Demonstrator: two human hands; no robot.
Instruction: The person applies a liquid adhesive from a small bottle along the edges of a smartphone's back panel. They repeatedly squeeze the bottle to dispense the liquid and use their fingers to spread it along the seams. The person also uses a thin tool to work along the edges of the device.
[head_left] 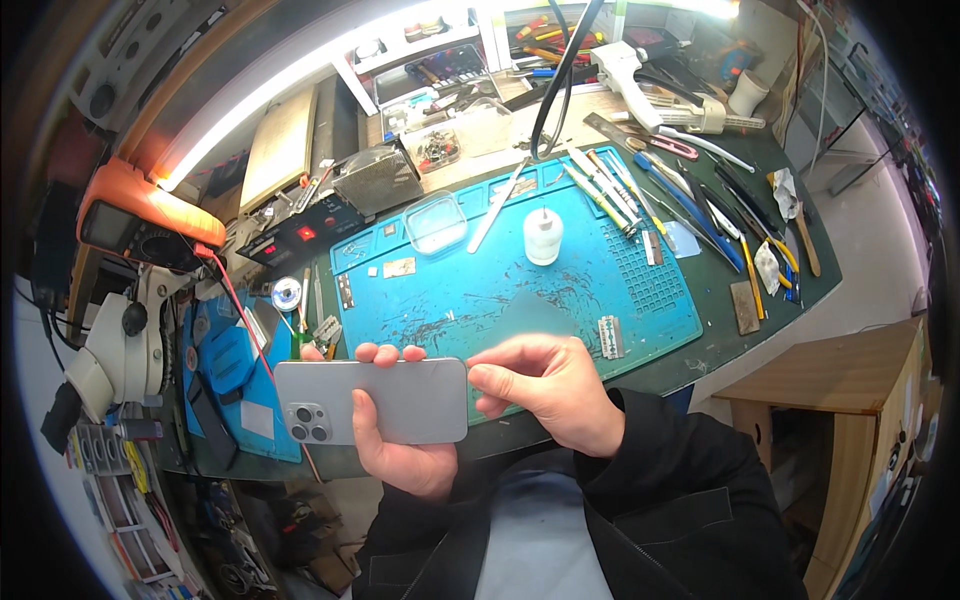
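One grey phone (415,398), three-lens back showing, left hand (412,462) holding it, right hand (565,398) pinched narrow

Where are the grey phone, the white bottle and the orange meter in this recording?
Grey phone (405,397): head view, on its back, right of the thumb.
White bottle (542,241): head view, on its body.
Orange meter (141,228): head view, on its dark front face.

Person's left hand (415,465) in a curled grip, thumb (365,415) upright, fingertips (386,354) in a row above it, right hand (560,390) just beside, fingers bent, thumb close to the index finger, both wrists emerging from black sleeves (660,445).
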